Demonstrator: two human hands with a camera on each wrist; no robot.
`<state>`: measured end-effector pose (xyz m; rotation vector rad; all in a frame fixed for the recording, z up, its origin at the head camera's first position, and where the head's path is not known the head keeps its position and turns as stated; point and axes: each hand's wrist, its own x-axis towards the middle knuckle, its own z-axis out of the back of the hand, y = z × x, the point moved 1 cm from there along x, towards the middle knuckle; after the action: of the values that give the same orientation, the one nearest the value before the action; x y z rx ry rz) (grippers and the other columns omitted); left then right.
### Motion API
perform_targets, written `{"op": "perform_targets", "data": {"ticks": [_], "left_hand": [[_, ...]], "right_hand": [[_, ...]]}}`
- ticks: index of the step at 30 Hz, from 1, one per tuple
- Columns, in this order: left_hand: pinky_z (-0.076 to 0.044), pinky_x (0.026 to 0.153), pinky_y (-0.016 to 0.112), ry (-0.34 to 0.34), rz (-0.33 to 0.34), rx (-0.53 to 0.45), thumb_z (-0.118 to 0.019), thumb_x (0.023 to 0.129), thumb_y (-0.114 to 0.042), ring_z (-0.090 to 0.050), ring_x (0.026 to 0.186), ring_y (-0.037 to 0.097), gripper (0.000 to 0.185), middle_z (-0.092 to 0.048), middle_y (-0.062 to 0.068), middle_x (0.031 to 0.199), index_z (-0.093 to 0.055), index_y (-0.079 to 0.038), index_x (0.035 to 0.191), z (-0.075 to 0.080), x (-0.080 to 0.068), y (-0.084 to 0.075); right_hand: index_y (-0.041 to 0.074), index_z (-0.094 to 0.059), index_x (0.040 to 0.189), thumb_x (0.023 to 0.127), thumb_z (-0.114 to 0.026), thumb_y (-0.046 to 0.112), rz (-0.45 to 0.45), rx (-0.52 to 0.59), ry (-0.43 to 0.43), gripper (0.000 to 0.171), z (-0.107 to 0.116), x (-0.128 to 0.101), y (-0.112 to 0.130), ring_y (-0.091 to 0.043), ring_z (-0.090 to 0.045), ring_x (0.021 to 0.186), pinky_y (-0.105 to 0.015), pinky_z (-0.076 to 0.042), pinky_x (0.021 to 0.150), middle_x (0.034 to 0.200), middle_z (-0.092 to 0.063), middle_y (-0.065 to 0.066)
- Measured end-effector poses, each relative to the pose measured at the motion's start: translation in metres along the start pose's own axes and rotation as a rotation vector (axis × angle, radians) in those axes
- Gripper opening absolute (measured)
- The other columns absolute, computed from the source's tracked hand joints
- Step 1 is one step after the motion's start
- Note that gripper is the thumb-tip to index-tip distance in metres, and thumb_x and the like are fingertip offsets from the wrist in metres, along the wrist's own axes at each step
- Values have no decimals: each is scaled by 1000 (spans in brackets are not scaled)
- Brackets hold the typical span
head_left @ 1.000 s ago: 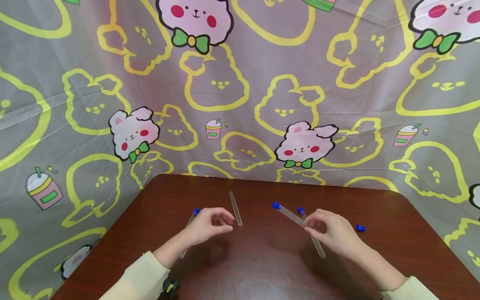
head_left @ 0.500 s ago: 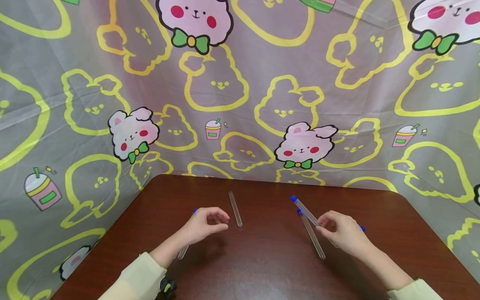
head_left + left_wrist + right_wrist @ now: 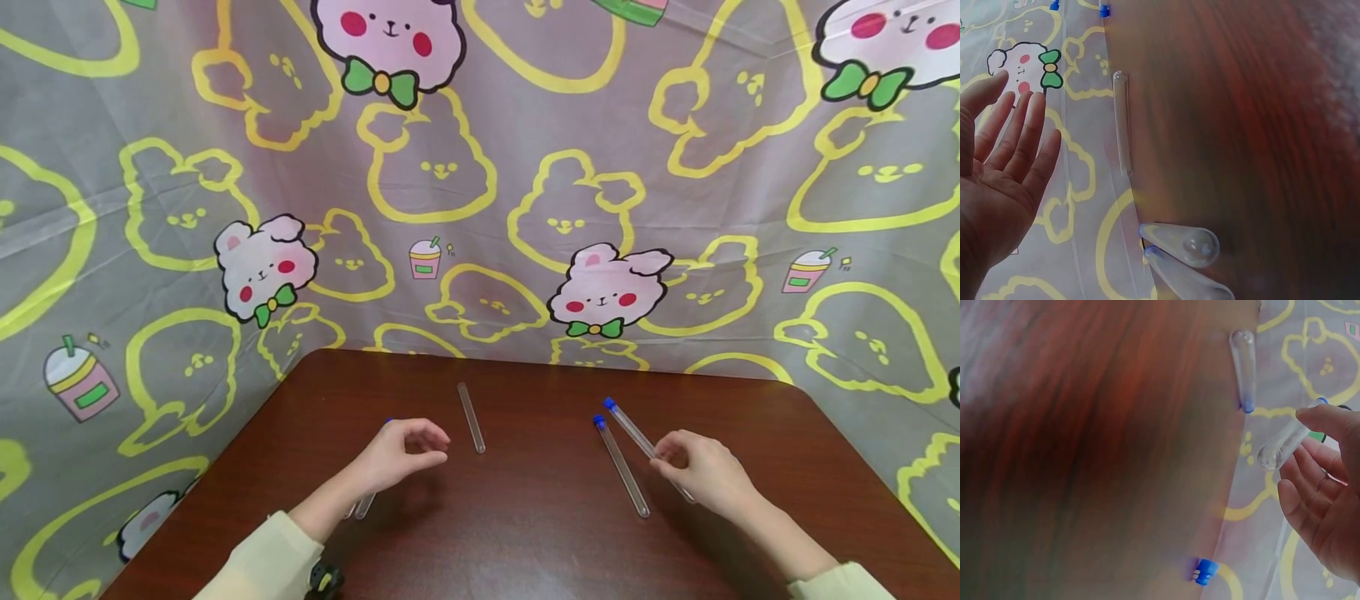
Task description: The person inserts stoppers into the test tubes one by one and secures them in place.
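My right hand (image 3: 708, 473) pinches a clear test tube (image 3: 633, 429) with a blue cap between thumb and fingers, its capped end pointing away to the left. Just left of it, a second blue-capped test tube (image 3: 622, 467) lies on the table. My left hand (image 3: 401, 457) hovers above the table, fingers loosely bent and holding nothing. Beyond it lies an uncapped test tube (image 3: 471, 417). Two more tubes (image 3: 365, 506) are mostly hidden beneath the left hand in the head view; the left wrist view shows their rounded ends, one tube (image 3: 1182, 244) beside the other (image 3: 1188, 276).
A loose blue cap (image 3: 1205, 572) lies on the table to the right, almost covered by the right hand in the head view. The brown table (image 3: 525, 533) ends at a patterned curtain (image 3: 480, 183) behind and at the sides.
My right hand has moved right with the capped tube, which passed over the one on the table and now lies lower alongside it. The left hand has drifted slightly left.
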<state>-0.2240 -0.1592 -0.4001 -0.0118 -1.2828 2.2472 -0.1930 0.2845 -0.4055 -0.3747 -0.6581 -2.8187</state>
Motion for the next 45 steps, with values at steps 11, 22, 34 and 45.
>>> {"op": "perform_targets", "data": {"ticks": [11, 22, 34, 45], "left_hand": [[-51, 68, 28, -11, -5, 32, -77, 84, -14, -63, 78, 11, 16, -69, -4, 88, -70, -11, 98, 6, -6, 5], [-51, 69, 28, -18, 3, 19, -76, 84, -11, -64, 78, 12, 19, -69, -3, 88, -70, -3, 100, 10, -12, 10], [-51, 68, 28, -22, 17, 4, -75, 84, -7, -64, 77, 13, 18, -69, -1, 88, -69, -1, 100, 11, -14, 10], [-51, 67, 28, -27, 5, -4, -76, 84, -11, -64, 76, 13, 18, -70, 1, 89, -70, -4, 100, 12, -15, 9]], "right_hand": [[18, -66, 83, 82, -77, 21, -44, 8, 50, 12, -4, 4, -19, -10, -43, 55, -30, -36, 52, 69, -58, 10], [15, -66, 79, 82, -77, 21, -94, 21, 156, 13, -9, 7, -31, -13, -49, 61, -33, -39, 56, 69, -57, 6], [15, -66, 77, 81, -78, 21, -87, 25, 176, 14, -13, 8, -32, -13, -49, 63, -33, -40, 57, 69, -57, 6], [7, -63, 80, 82, -77, 15, -121, 130, 188, 16, -16, 8, -30, -13, -53, 51, -27, -38, 47, 60, -53, 3]]}}
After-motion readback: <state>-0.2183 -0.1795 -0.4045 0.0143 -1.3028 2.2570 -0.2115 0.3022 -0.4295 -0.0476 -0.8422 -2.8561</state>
